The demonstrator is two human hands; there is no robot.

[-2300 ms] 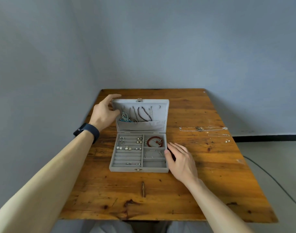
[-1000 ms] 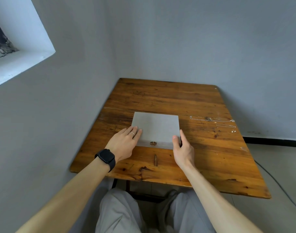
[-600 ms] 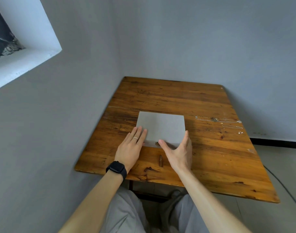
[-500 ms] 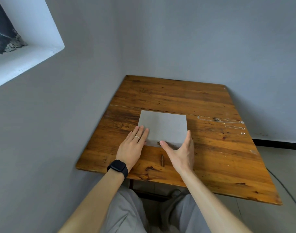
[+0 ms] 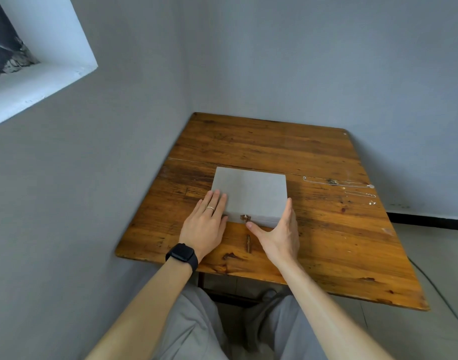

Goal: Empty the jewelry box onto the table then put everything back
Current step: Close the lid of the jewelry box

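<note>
The shut lid of the jewelry box [image 5: 251, 193] hides its inside. The left hand [image 5: 204, 224] covers the box's near-left corner, and the right hand [image 5: 280, 235] covers its near-right corner. The thin chains [image 5: 337, 182] right of the box are too small to tell apart piece by piece. The window recess [image 5: 40, 74] is cut off by the left edge, the cable [image 5: 441, 297] by the right.

Reference: brown wooden plank table [image 5: 274, 141], set in a corner of grey plastered walls [image 5: 300, 61].
- White window recess [image 5: 40, 81]: upper left of table, in the left wall.
- Black skirting strip [image 5: 430, 220]: right of table, at the wall base.
- Thin dark cable [image 5: 440, 292]: on the pale floor [image 5: 443, 255], right of table.
- Grey trousers [image 5: 196, 326]: below the table's near edge.
</note>
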